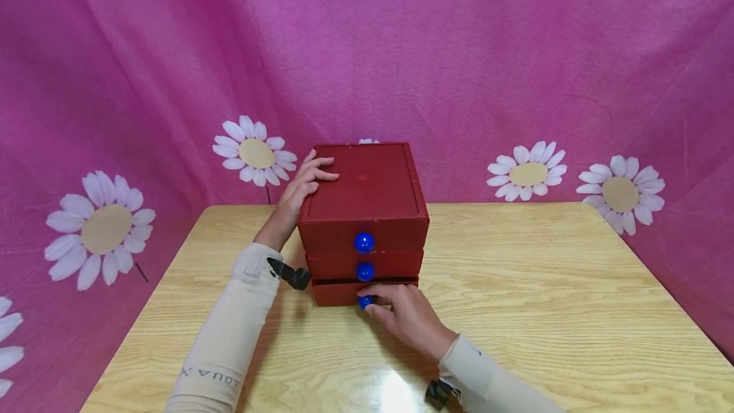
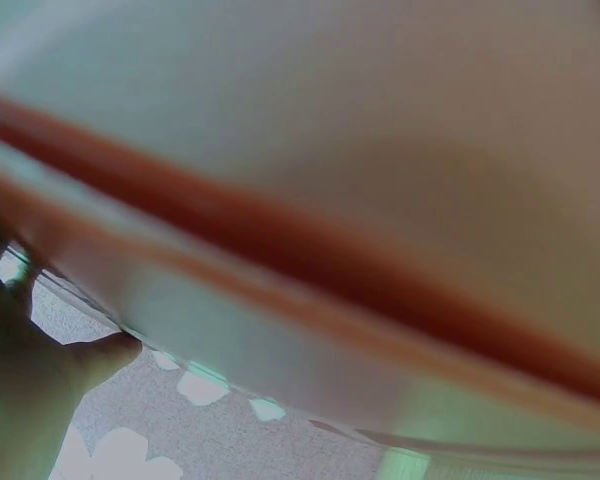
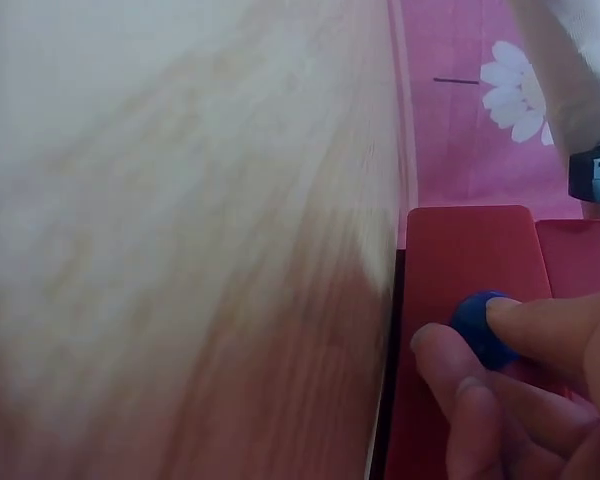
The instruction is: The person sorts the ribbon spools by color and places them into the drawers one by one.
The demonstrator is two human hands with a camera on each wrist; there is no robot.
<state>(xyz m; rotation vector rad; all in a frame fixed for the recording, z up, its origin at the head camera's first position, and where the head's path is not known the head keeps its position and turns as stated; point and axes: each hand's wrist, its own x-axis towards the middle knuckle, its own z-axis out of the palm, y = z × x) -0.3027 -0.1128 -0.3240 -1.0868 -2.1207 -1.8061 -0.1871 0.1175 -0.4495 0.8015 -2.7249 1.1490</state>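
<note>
A red cabinet (image 1: 367, 183) with three drawers, each with a round blue knob, stands on the table. My left hand (image 1: 301, 187) rests on its upper left edge, fingers spread over the top; in the left wrist view the thumb lies along the cabinet's side. With finger and thumb my right hand (image 1: 410, 317) pinches the lowest blue knob (image 3: 480, 325). A dark gap shows above the bottom drawer (image 1: 332, 295), which stands slightly out. Above it, the middle knob (image 1: 365, 271) and top knob (image 1: 364, 243) are untouched.
The wooden table (image 1: 545, 285) extends to both sides of the cabinet. Behind it hangs a pink cloth (image 1: 401, 50) printed with white daisies. Black wrist straps (image 1: 289, 273) are worn over the pale sleeves.
</note>
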